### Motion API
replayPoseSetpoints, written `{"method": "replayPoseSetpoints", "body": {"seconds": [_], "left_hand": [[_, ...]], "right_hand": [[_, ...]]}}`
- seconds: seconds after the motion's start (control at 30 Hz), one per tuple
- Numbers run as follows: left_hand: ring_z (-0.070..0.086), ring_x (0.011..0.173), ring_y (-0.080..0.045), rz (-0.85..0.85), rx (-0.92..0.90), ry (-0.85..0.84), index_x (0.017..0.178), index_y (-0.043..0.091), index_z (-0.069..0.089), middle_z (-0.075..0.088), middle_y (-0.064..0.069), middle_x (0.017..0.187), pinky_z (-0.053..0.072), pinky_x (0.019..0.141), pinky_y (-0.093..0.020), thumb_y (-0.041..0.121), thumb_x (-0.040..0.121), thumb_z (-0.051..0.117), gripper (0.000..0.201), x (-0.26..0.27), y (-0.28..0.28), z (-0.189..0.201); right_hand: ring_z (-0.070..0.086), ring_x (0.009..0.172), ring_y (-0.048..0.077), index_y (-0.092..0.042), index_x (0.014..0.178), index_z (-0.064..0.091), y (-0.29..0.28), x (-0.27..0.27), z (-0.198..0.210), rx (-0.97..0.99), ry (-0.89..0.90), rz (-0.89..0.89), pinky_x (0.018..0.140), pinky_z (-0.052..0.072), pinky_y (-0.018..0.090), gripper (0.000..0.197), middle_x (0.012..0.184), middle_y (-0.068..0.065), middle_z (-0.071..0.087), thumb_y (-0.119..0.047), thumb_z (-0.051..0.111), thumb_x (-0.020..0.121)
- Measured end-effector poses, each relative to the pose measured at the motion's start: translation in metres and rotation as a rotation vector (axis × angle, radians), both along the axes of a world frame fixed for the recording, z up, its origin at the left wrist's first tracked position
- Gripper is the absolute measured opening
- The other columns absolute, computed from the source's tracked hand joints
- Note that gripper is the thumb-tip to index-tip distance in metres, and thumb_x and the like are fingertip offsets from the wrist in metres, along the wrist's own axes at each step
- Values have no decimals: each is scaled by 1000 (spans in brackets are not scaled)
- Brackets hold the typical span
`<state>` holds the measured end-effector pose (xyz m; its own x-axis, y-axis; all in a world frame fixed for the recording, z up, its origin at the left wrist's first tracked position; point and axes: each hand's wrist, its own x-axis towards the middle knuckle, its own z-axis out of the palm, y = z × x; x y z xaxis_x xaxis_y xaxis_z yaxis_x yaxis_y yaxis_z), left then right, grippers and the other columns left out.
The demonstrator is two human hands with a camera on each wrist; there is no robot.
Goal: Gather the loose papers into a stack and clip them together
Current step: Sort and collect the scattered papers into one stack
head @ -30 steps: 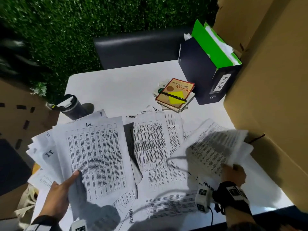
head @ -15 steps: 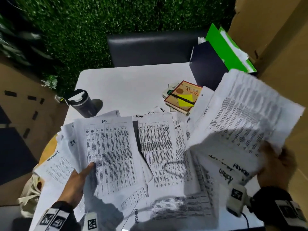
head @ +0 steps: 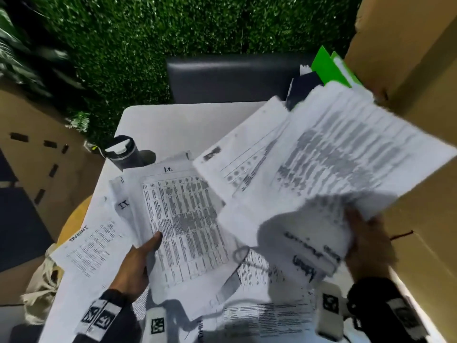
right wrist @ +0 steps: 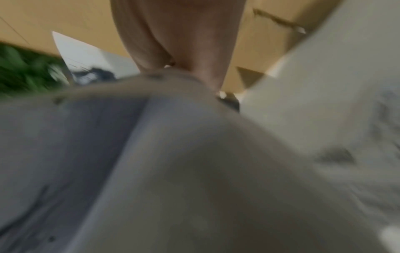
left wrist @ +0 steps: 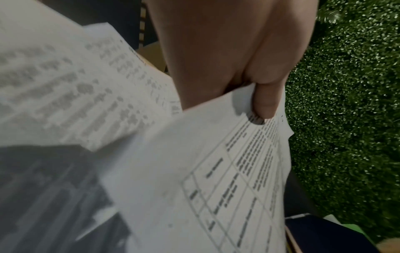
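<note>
Printed white papers lie scattered over the white table point(head: 173, 120). My left hand point(head: 138, 261) grips a bundle of table-printed sheets point(head: 188, 219) at its near left edge, thumb on top; the left wrist view shows the thumb point(left wrist: 264, 101) pressing on the top sheet point(left wrist: 216, 171). My right hand point(head: 366, 241) grips a second, blurred bundle of sheets point(head: 333, 164) by its near corner and holds it raised and tilted above the table's right side, overlapping the left bundle. In the right wrist view blurred paper point(right wrist: 194, 171) fills the frame below the hand point(right wrist: 179, 42). No clip is in view.
A dark travel mug point(head: 123, 154) stands at the table's left edge. A dark file box with green folders point(head: 329, 68) peeks out behind the raised sheets. Cardboard walls point(head: 420, 70) close in on the right; a dark chair point(head: 230, 78) stands behind the table. More sheets point(head: 267, 315) lie near me.
My right hand has lifted its bundle off the table and swung it up and left over the middle, hiding the books and most of the file box. The left hand has kept its grip.
</note>
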<state>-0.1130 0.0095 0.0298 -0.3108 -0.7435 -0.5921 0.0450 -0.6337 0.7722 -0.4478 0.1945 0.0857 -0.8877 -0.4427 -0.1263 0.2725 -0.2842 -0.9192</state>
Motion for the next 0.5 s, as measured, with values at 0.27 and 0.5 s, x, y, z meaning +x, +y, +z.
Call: {"method": "replayPoseSetpoints", "body": {"seconds": [0.27,0.5], "left_hand": [[65,109,-28,24,53,244,131,14,56,64,-14,126,57,81,-39,53,75,66,68,-19,3,2],[68,102,-30,55,95,261,105,26,75,70,-11,116,58,77,-41,59,94,26,61,-11,10,-9]], "right_hand": [[59,65,14,3,92,57,-46,76,-64,201,-145,300,56,51,18,7,77,14,56,0,55,86],[52,72,22,-14,74,58,-54,90,-102,437,-150,432,73,43,39,13,63,-5,57,-7,59,85]]}}
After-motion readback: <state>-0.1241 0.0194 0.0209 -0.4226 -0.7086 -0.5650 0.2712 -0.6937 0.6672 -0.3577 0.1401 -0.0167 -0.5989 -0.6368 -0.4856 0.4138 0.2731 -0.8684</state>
